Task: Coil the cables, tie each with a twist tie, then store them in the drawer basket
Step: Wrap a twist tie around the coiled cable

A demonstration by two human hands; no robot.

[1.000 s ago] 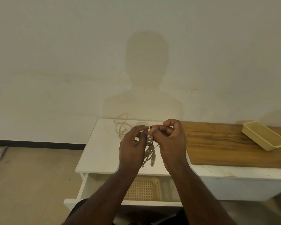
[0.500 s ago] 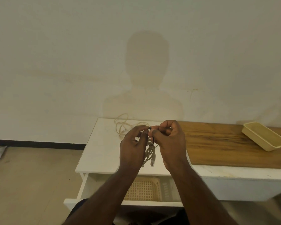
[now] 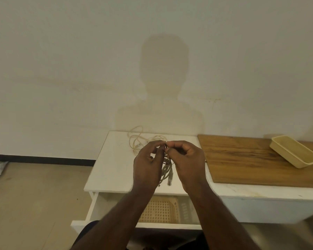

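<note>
Fingertips of the left hand point(image 3: 148, 165) and right hand point(image 3: 185, 160) are pinched together on a dark twist tie point(image 3: 165, 146) above the white bench point(image 3: 114, 168). A grey coiled cable point(image 3: 167, 171) is hung beneath them. A second, cream cable point(image 3: 137, 139) is left loose near the wall. The lattice basket point(image 3: 161, 210) is seen in the open drawer point(image 3: 98, 206) below.

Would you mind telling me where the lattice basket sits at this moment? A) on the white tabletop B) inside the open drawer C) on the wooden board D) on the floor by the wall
B: the lattice basket lies inside the open drawer, below the white tabletop and both hands.
</note>
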